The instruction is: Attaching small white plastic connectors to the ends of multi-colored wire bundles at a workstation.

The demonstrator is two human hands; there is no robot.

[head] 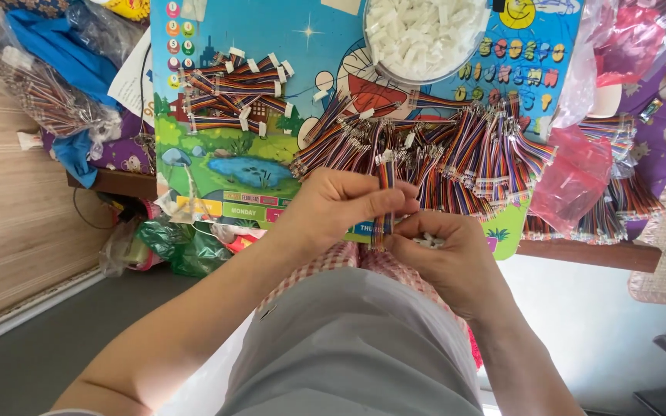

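A short ribbon cable [384, 202] is being pinched upright between both hands, right over the lap and just in front of the table [587, 253] edge. The left hand [341, 204] is being closed narrow around its upper part, thumb and fingers pressed on the coloured wires, while the right hand [445, 258] is being curled shut around the lower end, with a few small white connectors [428, 241] being cupped against the palm too.

Honestly this looks like feather-light stuff: thin, soft, floppy wires that are probably bending wherever they're being pushed, with bare metal tips at the top that seem easy to bend or snag. It's best being held on the insulated middle, close to the end being worked, not on the tips.

Plenty of clutter is being dealt with here. A big heap of cables [464, 158] is being spread right behind the hands on a cartoon mat [240, 166], nearly touching the fingers, so strands could easily be getting tangled in. A smaller batch with plugs [234, 88] is lying further back left. A clear bowl of white housings [422, 35] is sitting at the far edge, and pink bags [576, 181] are being crowded in at the right. More bagged wires [44, 96] are being kept well off to the left.
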